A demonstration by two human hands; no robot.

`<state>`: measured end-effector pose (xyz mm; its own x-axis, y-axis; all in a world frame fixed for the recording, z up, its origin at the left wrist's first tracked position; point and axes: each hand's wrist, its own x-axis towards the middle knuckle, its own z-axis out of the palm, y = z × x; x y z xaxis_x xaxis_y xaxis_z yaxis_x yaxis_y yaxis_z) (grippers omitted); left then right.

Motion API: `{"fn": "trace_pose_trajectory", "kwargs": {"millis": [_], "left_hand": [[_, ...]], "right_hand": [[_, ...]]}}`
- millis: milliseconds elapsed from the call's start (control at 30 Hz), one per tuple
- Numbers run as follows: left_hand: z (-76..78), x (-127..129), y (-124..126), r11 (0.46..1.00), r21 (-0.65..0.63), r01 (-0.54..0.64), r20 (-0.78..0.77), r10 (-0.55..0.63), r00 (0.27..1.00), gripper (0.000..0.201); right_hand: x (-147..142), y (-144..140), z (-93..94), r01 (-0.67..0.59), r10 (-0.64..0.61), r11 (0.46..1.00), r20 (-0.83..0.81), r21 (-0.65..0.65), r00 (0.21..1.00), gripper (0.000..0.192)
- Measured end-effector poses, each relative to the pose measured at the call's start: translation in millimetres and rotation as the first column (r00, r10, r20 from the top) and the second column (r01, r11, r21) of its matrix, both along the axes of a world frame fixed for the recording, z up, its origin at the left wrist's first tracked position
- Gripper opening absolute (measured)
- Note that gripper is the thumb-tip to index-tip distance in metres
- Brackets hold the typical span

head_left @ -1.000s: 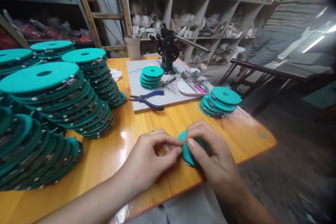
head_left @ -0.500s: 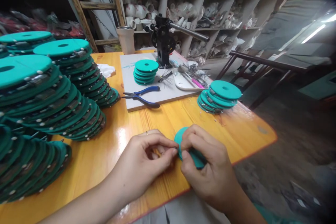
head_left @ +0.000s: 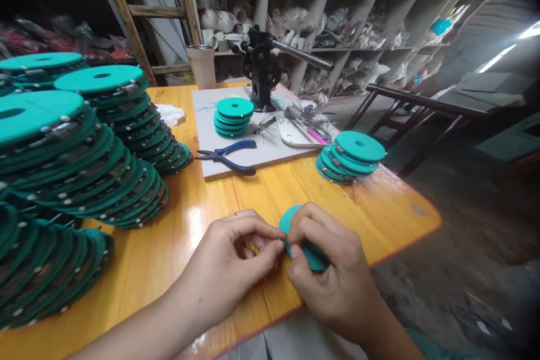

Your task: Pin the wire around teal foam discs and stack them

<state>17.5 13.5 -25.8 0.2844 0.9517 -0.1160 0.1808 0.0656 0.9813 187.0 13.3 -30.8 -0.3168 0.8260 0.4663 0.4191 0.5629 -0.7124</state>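
A small green foam spool [head_left: 317, 256] lies low over the front of the table, partly covered by my right hand [head_left: 331, 270]. The fingers of that hand are curled and closed on the spool's near-left rim. At the same rim, my left hand [head_left: 247, 250] pinches thumb and forefinger together on something dark and tiny that I cannot make out. The fingertips of both hands nearly meet there. My left hand wears a ring.
Tall stacks of green spools [head_left: 105, 152] with white pins fill the left. A grey board [head_left: 270, 158] carries blue-handled pliers [head_left: 230, 157], a few spools [head_left: 234, 117], a white tray [head_left: 291, 134] and a black hand press [head_left: 261, 67]. More spools [head_left: 352, 156] stand right. Shelves [head_left: 301, 11] rise behind.
Both hands stay almost in place at the spool's rim, with only a slight shift. In the background at right, the standing person has moved away from the bench.
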Motion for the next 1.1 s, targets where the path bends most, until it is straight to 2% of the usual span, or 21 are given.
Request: {"fn": "trace_pose_trajectory", "kwargs": {"millis": [633, 800, 900, 1100], "left_hand": [[1.0, 0.0, -0.1, 1.000, 0.018, 0.014, -0.046, -0.013, 0.999, 0.015], [-0.5, 1.5, -0.9, 0.994, 0.101, 0.032, -0.095, -0.022, 0.995, 0.014], [-0.4, 1.7, -2.1, 0.990, 0.137, 0.008, -0.072, 0.002, 0.997, 0.014], [-1.4, 1.5, -5.7, 0.998, -0.003, -0.067, 0.087, 0.067, 0.994, 0.013]], "right_hand": [[-1.4, 0.9, 2.1, 0.004, -0.004, 1.000, 0.016, 0.016, 1.000, 0.012], [-1.0, 0.1, 1.2, -0.004, 0.004, 1.000, 0.005, 0.005, 1.000, 0.011], [-0.5, -0.9, 1.1, -0.019, 0.018, 1.000, 0.010, 0.010, 1.000, 0.011], [-0.1, -0.7, 3.1, -0.038, 0.037, 0.999, 0.037, 0.021, 0.999, 0.012]]}}
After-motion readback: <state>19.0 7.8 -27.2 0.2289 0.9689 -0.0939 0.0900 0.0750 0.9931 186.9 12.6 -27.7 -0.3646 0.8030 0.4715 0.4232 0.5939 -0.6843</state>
